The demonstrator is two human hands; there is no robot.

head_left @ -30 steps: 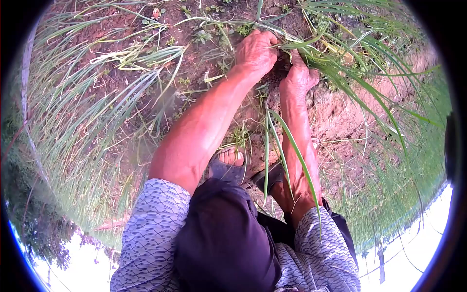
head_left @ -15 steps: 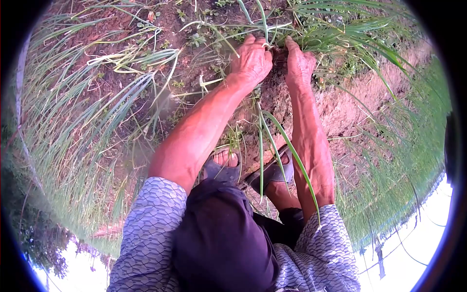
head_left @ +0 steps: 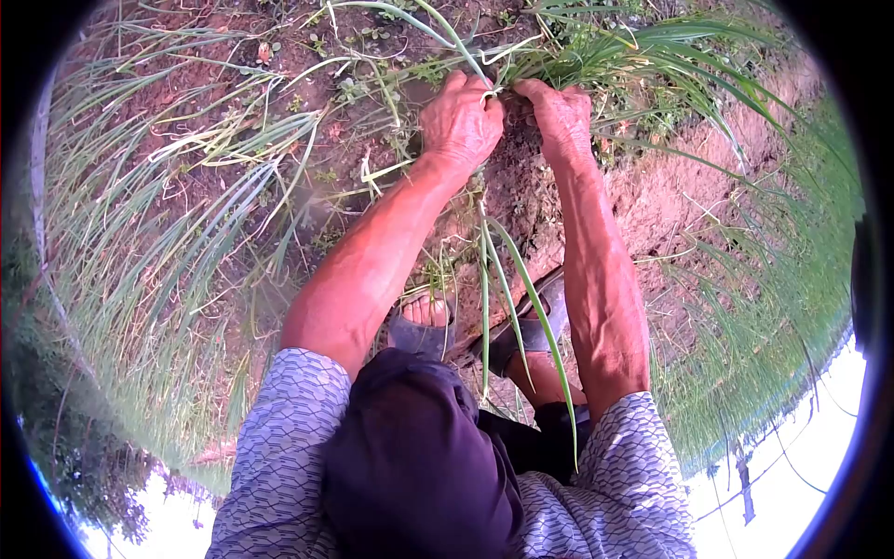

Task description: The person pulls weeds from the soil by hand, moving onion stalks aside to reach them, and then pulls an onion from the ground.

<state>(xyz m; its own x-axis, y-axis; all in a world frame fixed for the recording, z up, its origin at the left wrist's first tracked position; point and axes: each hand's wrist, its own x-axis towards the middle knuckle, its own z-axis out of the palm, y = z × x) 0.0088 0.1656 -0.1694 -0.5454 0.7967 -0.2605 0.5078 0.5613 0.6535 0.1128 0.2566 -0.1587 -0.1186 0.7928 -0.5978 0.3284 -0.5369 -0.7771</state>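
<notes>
My left hand (head_left: 463, 123) is closed at the base of a green onion plant (head_left: 456, 42), whose pale stalks lean up and to the left from the fingers. Close beside it, my right hand (head_left: 562, 119) has its fingers bent in at the root end of a clump of long green grass (head_left: 605, 61). Both hands are low over the soil, a small gap between them. The fingertips are partly hidden by leaves. Long onion leaves (head_left: 531, 289) stretch between my forearms toward my feet.
Rows of onion plants (head_left: 214, 196) spread to the left, many leaves bent over. Bare reddish soil (head_left: 670, 200) slopes on the right, beside more green plants (head_left: 764, 289). My sandalled feet (head_left: 424, 321) stand just below the hands. Small weeds (head_left: 354, 88) dot the ground.
Both hands have shifted slightly left and have drawn a little closer together. The onion stalks at my left hand tilt further left, and the long leaves between the forearms have swung left.
</notes>
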